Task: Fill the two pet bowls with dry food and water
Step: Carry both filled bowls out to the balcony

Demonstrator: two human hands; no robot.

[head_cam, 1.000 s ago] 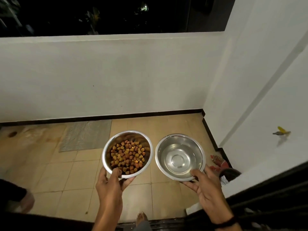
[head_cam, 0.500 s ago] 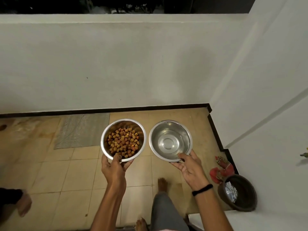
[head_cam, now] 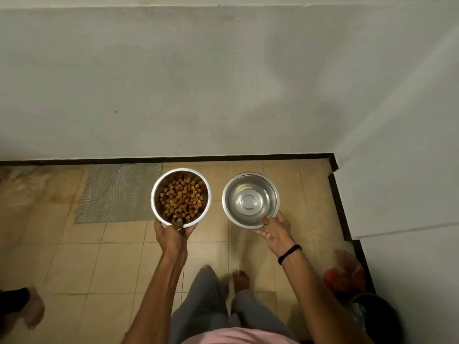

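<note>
Round stainless-steel bowl of brown kibble (head_cam: 180, 198), grasped at its near rim by the left hand (head_cam: 172, 235), is held just right of the grey ribbed floor mat (head_cam: 116, 192); farther right, the right hand (head_cam: 274, 232) grasps a second shiny round steel bowl (head_cam: 250, 199).

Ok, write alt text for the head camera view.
Seen from above, a person stands on a tiled floor holding two steel bowls: the left hand grips the bowl of dry food, the right hand grips the other bowl, without food. A grey mat lies by the wall.
</note>
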